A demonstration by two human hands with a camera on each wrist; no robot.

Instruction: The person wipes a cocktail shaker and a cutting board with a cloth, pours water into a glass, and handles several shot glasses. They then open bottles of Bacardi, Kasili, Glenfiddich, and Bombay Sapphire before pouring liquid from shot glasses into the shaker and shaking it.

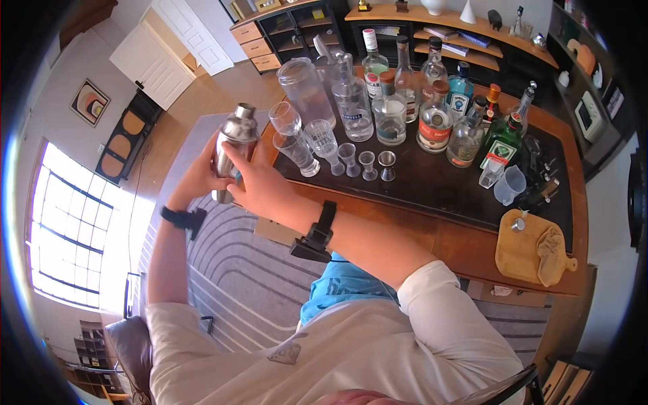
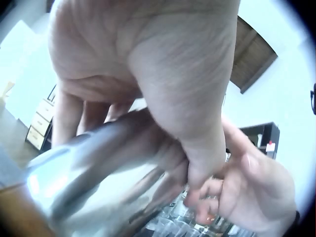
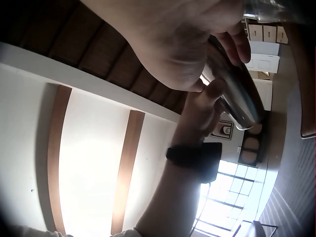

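A silver cocktail shaker (image 1: 240, 127) with a domed top and small cap is held up beyond the table's left front corner, tilted slightly. My left hand (image 1: 197, 173) grips it from the left side. From the other side my right hand (image 1: 260, 185) holds it, the fingers lying across the metal. In the left wrist view the shiny shaker body (image 2: 98, 177) passes beneath the left palm, and the right hand (image 2: 259, 190) shows beyond. The right wrist view has the shaker's lower end (image 3: 242, 106) sticking out below both hands.
Close by on the table (image 1: 418, 199) stand a clear tumbler (image 1: 297, 154), a cut glass (image 1: 320, 138), a wine glass (image 1: 284, 118) and a lidded pitcher (image 1: 307, 91). Several bottles (image 1: 435, 125) crowd the back. Small glasses and a metal jigger (image 1: 387, 165) line the front; a wooden board (image 1: 523, 253) lies right.
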